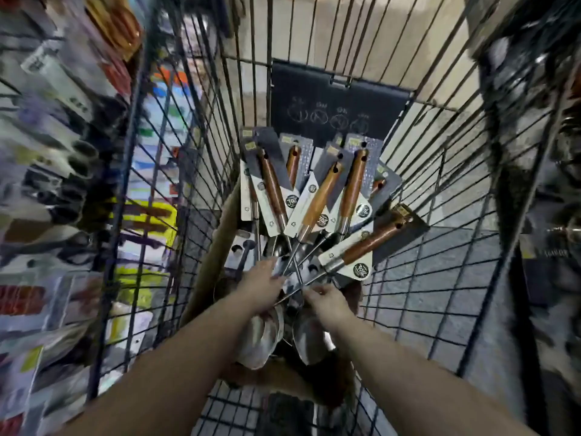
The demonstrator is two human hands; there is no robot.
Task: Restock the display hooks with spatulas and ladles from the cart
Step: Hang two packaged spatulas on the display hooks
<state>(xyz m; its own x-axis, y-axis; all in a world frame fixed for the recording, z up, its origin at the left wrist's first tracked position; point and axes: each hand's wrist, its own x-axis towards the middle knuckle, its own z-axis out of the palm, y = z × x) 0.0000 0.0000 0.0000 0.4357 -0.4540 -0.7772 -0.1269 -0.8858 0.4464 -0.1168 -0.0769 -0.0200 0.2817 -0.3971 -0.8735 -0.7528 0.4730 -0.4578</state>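
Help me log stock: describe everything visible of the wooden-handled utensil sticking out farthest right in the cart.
The utensil has a brown wooden handle with a hole near its end, a steel ferrule and a steel shaft. A white and dark grey card with a round black sticker backs the handle. It lies tilted, handle end up and right toward the cart's wire wall, lower than the fanned others. Its shaft runs to the right hand; its working end is hidden.
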